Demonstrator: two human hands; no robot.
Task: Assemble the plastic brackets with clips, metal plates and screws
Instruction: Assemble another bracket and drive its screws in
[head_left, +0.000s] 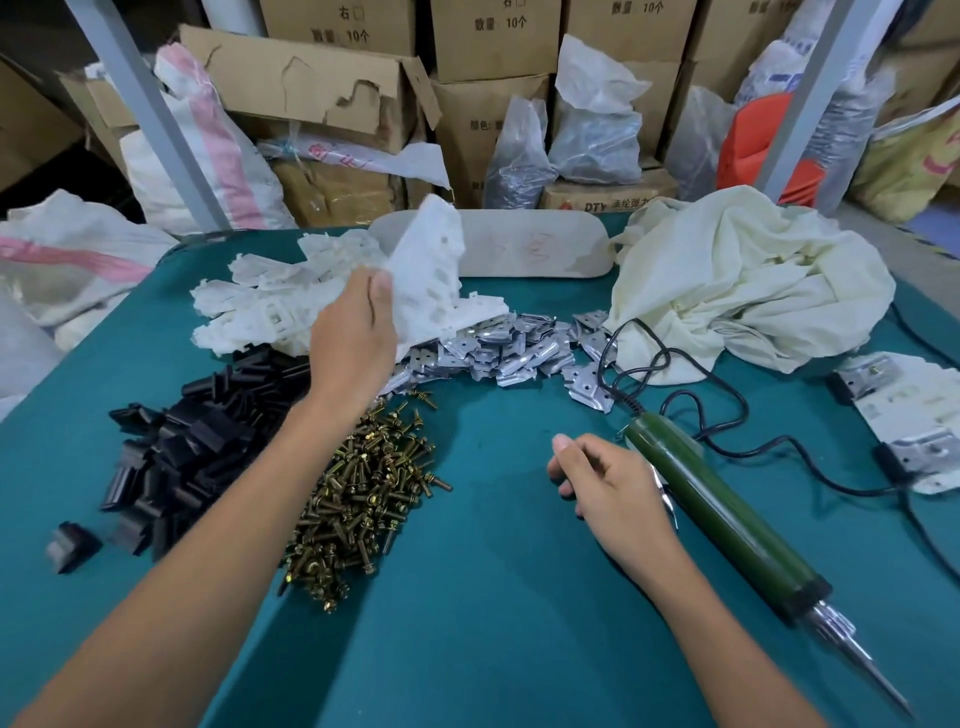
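Gripping bracket (431, 270) edge — left hand (353, 332); right hand (608, 483) over open table (493, 571).

White plastic bracket (431, 270) in left hand (353, 332) above bracket pile (260, 306); right hand (608, 483) empty beside green screwdriver (727, 514).

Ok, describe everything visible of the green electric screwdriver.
The green electric screwdriver lies flat and diagonal on the teal table, right of the right hand; whether they touch is unclear. Dark green cylindrical body, black collar, silvery chuck and thin bit pointing toward the near right. A black cord leaves its far end, looping toward the cloth.
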